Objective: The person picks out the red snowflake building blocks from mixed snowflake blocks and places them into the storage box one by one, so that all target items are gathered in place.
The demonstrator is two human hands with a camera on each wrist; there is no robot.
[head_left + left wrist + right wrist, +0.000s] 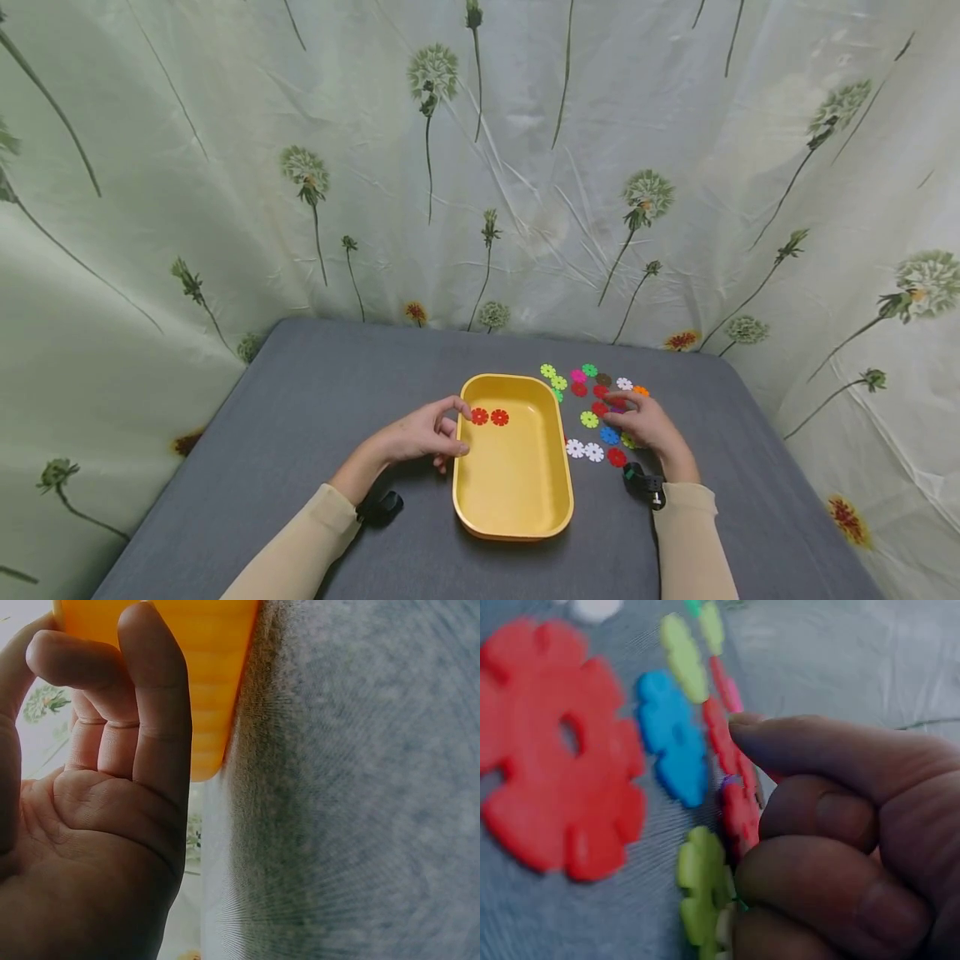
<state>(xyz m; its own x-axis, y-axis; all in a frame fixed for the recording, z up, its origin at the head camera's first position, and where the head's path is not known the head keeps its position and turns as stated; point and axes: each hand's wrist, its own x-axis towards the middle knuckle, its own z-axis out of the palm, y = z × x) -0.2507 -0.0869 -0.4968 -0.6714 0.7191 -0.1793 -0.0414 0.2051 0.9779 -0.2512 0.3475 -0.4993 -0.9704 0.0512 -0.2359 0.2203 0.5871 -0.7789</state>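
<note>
A yellow tray [512,521] stands on the grey table, with two red flower-shaped discs [489,417] side by side near its far left. At the tray's left rim is my left hand [420,433], its index finger and thumb reaching over the edge and the other fingers bent outside the wall. I see no disc in it. My right hand [651,425] is over the scattered discs, thumb and index finger spread close to some red discs [600,408]. In the right wrist view its other fingers curl in, and a large red disc [562,750] lies nearby.
Right of the tray lie blue [609,435], white [593,452], yellow-green [589,419], pink, brown and orange discs, several in all. The grey tabletop [337,367] extends left. Behind it hangs a curtain [525,183] with a dandelion print.
</note>
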